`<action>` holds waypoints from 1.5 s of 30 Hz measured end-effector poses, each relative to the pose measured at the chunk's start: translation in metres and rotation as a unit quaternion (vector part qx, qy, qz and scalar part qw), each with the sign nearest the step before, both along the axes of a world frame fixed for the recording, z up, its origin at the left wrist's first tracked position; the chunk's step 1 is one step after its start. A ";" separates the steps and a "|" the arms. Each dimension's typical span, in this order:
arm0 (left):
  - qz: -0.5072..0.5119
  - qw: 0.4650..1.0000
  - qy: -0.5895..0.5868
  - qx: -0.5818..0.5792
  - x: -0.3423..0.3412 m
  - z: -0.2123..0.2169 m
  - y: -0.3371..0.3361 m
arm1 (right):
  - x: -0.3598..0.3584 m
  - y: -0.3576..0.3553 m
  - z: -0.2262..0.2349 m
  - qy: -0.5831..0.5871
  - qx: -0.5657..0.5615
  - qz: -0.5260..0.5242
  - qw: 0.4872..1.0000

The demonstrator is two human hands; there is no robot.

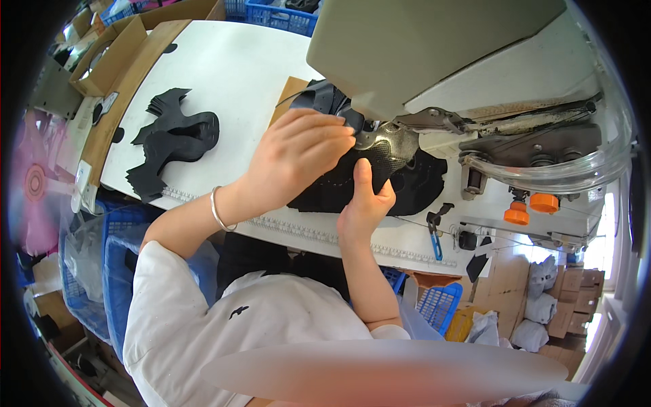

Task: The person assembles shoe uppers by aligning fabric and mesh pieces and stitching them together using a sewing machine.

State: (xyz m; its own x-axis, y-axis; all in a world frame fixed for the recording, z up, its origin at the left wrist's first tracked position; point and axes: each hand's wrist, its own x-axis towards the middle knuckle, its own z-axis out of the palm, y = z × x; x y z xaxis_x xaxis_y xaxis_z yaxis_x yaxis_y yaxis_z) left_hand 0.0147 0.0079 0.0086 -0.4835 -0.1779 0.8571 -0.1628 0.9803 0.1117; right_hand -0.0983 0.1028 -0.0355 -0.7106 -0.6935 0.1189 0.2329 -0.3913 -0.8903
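**Black shoe upper under the sewing head**

Nearest, the right hand pinches the near edge of the black perforated fabric shoe upper, thumb up on top. The left hand, silver bangle at the wrist, lies curled over the piece, fingertips pressing it by the needle. The upper rests on the white surface under the grey sewing machine head, its long axis running left-right, one end pointing into the machine. Stitching looks partway. Farther left, 1 stack of black cut pieces seemingly awaits sewing.
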 end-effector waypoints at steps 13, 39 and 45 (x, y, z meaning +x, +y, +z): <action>0.017 0.989 -0.057 -0.138 0.005 0.004 -0.001 | -0.004 0.003 0.005 -0.007 -0.002 0.010 1.000; -0.005 0.997 -0.026 -0.071 -0.006 0.007 -0.003 | -0.010 0.000 0.011 0.015 -0.013 0.009 1.000; 0.007 0.998 -0.051 -0.042 -0.005 0.011 -0.002 | -0.012 -0.001 0.018 0.024 0.007 -0.017 1.000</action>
